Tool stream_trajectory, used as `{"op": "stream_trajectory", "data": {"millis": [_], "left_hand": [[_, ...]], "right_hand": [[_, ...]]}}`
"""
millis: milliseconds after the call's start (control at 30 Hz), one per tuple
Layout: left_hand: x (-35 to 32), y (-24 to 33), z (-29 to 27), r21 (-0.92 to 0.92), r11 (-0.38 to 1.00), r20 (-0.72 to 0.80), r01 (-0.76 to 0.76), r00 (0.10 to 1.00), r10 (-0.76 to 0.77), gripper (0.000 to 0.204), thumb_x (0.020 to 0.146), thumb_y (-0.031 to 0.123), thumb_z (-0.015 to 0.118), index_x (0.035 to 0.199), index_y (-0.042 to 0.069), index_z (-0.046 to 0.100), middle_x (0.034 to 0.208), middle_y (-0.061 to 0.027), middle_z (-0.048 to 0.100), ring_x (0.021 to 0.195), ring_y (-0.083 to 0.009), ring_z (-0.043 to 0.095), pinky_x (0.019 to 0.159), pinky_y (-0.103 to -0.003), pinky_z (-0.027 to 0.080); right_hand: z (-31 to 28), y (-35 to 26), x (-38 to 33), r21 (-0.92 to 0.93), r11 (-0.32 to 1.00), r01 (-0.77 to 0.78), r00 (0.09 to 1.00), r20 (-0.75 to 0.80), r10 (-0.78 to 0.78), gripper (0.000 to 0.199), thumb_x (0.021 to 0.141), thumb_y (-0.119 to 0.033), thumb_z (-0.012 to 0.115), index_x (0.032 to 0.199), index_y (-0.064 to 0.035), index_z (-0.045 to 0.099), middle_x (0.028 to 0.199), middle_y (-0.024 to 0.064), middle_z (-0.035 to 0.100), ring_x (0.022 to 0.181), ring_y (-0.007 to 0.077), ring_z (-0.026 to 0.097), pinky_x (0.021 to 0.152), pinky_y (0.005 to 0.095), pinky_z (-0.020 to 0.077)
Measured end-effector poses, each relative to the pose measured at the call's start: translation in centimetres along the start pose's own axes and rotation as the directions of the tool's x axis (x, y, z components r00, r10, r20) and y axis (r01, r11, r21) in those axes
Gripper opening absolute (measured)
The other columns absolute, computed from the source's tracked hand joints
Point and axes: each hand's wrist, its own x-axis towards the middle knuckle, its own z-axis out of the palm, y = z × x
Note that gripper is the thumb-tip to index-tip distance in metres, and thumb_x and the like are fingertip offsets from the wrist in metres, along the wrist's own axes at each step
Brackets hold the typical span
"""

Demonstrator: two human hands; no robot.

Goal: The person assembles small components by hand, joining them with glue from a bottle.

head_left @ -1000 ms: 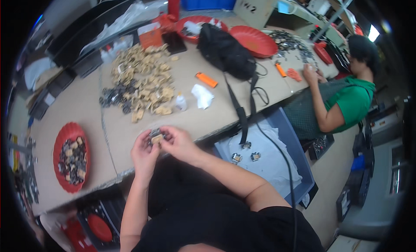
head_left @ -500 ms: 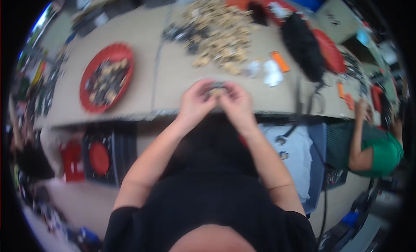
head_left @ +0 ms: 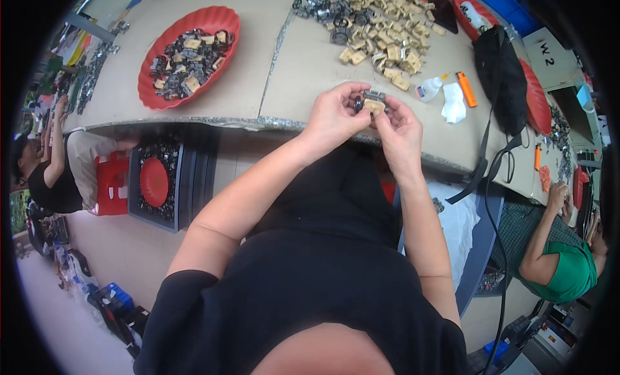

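Over the table's front edge I hold a small tan and dark grey toy car (head_left: 374,105) with a black wheel at its left end. My left hand (head_left: 337,113) pinches that end between thumb and fingers. My right hand (head_left: 398,126) grips the other end, its thumb against the tan side. Beyond my hands lies a pile of tan toy car parts (head_left: 391,42), with dark wheeled pieces (head_left: 329,12) at its left. A fluted red bowl (head_left: 150,71) to the left holds mixed dark and tan pieces.
Right of my hands are a small bottle (head_left: 428,89), white tissue (head_left: 454,105), an orange tool (head_left: 466,90) and a black bag (head_left: 500,84) with a hanging strap. Grey crates (head_left: 187,181) stand below the table. A person in green (head_left: 565,268) works at right, another (head_left: 55,175) at left.
The view has shifted, so the table and bowl sit higher and the pile further right. Both hands still hold the toy car, now showing more clearly with its wheel in sight.
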Motion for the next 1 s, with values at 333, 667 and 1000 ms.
{"op": "stream_trajectory", "data": {"millis": [333, 667, 1000], "left_hand": [[0.8, 2.5, -0.7, 0.025, 0.942, 0.078, 0.335, 0.939, -0.336, 0.048, 0.082, 0.044, 0.049, 0.082, -0.004, 0.054, 0.054, -0.0072, 0.051, 0.038, -0.0096, 0.049, 0.03, -0.019, 0.039], [0.6, 1.7, -0.5, -0.12, 0.976, 0.094, 0.183, 0.981, -0.172, 0.03, 0.081, 0.028, 0.057, 0.089, -0.001, 0.054, 0.066, -0.0041, 0.054, 0.049, -0.0061, 0.051, 0.042, -0.017, 0.043], [-0.1, 1.3, -0.6, -0.001, 0.989, 0.107, 0.148, 0.983, -0.147, 0.027, 0.076, 0.004, 0.053, 0.103, 0.0, 0.048, 0.083, -0.0022, 0.054, 0.068, -0.0044, 0.052, 0.056, -0.019, 0.045]], "right_hand": [[-0.6, -1.9, -0.4, -0.106, 0.991, -0.081, 0.996, 0.018, 0.084, 0.037, 0.086, -0.038, 0.047, 0.08, -0.0023, 0.055, 0.051, 0.0014, 0.049, 0.042, 0.0049, 0.044, 0.037, 0.0163, 0.0334], [-0.8, -1.5, 0.0, -0.043, 0.993, -0.113, 0.991, 0.064, 0.116, 0.027, 0.085, -0.024, 0.05, 0.091, 0.0017, 0.052, 0.067, 0.0048, 0.053, 0.053, 0.0064, 0.05, 0.045, 0.0168, 0.0406], [-0.3, -1.6, -0.3, -0.002, 0.993, -0.118, 0.99, 0.073, 0.118, 0.028, 0.078, 0.0, 0.052, 0.106, 0.0027, 0.045, 0.089, 0.006, 0.053, 0.073, 0.0059, 0.052, 0.059, 0.0182, 0.0464]]}}
